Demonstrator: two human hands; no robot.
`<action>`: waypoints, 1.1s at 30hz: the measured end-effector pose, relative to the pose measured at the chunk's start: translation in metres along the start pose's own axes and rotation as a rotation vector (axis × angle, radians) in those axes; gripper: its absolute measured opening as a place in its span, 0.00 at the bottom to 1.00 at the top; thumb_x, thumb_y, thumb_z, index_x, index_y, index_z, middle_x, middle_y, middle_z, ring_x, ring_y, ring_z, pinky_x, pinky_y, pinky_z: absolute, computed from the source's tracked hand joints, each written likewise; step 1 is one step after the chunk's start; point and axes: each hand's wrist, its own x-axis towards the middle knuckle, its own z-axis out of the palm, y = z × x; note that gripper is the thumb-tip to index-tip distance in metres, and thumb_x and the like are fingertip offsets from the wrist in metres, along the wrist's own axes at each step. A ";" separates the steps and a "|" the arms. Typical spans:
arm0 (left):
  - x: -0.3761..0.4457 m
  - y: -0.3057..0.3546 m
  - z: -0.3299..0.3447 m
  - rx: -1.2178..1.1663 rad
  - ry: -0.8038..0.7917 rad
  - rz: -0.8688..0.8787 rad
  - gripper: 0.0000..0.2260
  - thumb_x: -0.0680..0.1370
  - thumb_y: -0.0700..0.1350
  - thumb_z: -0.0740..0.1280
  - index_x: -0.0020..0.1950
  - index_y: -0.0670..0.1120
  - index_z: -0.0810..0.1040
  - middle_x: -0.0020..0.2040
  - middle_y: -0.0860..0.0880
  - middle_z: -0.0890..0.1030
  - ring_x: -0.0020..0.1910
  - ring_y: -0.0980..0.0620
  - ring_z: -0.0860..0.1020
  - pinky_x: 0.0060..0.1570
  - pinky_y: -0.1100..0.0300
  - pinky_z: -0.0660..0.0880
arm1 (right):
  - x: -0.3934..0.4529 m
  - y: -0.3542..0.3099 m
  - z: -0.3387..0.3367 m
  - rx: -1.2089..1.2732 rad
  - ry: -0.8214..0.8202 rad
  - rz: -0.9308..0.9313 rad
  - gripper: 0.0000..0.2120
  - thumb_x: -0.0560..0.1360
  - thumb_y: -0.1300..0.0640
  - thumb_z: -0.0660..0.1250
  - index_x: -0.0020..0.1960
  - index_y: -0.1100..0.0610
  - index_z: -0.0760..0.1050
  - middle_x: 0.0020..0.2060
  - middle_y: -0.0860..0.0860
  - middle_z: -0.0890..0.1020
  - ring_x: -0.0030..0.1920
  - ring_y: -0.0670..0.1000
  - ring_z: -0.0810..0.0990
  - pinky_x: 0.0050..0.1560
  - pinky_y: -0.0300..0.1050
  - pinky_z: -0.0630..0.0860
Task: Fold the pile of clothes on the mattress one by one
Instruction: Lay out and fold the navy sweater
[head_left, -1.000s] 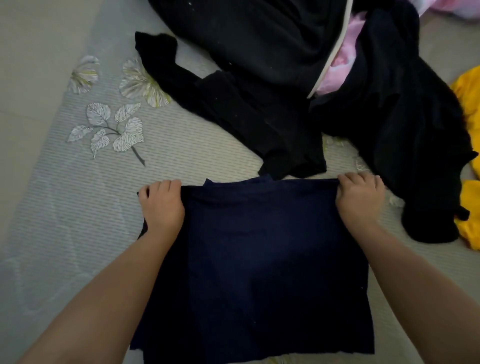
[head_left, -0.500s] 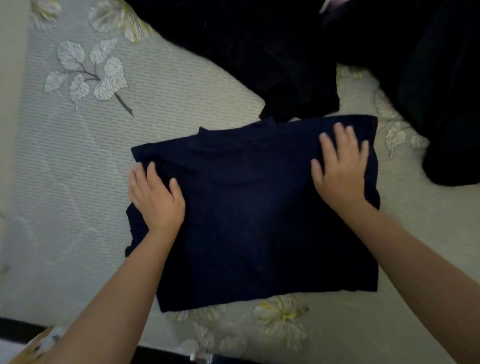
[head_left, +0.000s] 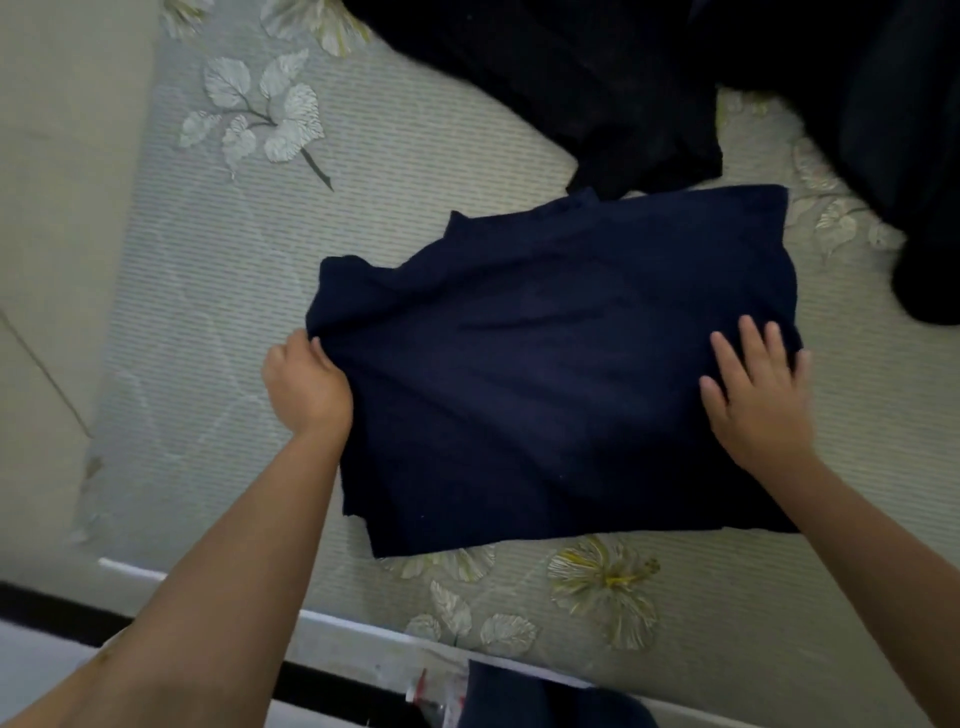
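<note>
A navy blue garment (head_left: 545, 374), folded into a rough rectangle, lies on the pale leaf-patterned mattress (head_left: 395, 171). My left hand (head_left: 304, 387) grips its left edge, which is lifted and bunched there. My right hand (head_left: 756, 392) presses flat on the garment's right side, fingers spread and straight. A pile of black clothes (head_left: 613, 78) lies along the far edge, its nearest corner almost touching the navy garment's top edge.
More black cloth (head_left: 914, 156) fills the far right. The mattress's near edge with white piping (head_left: 358, 621) runs along the bottom, with a dark strip and a plastic wrapper (head_left: 434, 696) below it. Pale floor (head_left: 57, 208) lies to the left.
My left hand slid off the top of the garment to its left edge and took hold of it, lifting it. My right hand drew back toward me along the right side.
</note>
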 end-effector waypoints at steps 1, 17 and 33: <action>0.002 -0.003 -0.001 0.004 -0.024 -0.043 0.12 0.81 0.40 0.54 0.54 0.34 0.74 0.54 0.34 0.74 0.55 0.38 0.71 0.51 0.51 0.64 | -0.002 0.002 0.000 -0.011 -0.013 -0.005 0.26 0.74 0.51 0.52 0.63 0.68 0.72 0.63 0.69 0.70 0.64 0.72 0.67 0.60 0.73 0.60; -0.142 -0.055 -0.012 -0.160 -0.117 -0.189 0.20 0.77 0.41 0.63 0.65 0.32 0.66 0.60 0.33 0.69 0.60 0.36 0.67 0.61 0.48 0.63 | -0.035 -0.005 -0.002 0.160 0.145 0.468 0.24 0.76 0.57 0.60 0.69 0.66 0.61 0.65 0.65 0.68 0.64 0.64 0.67 0.63 0.59 0.61; -0.149 -0.120 -0.026 -0.044 -0.283 -0.207 0.12 0.80 0.39 0.56 0.46 0.32 0.73 0.43 0.32 0.77 0.43 0.37 0.73 0.40 0.51 0.64 | -0.067 0.026 0.002 0.219 -0.037 0.722 0.14 0.79 0.60 0.54 0.54 0.70 0.71 0.50 0.70 0.77 0.51 0.67 0.75 0.52 0.56 0.69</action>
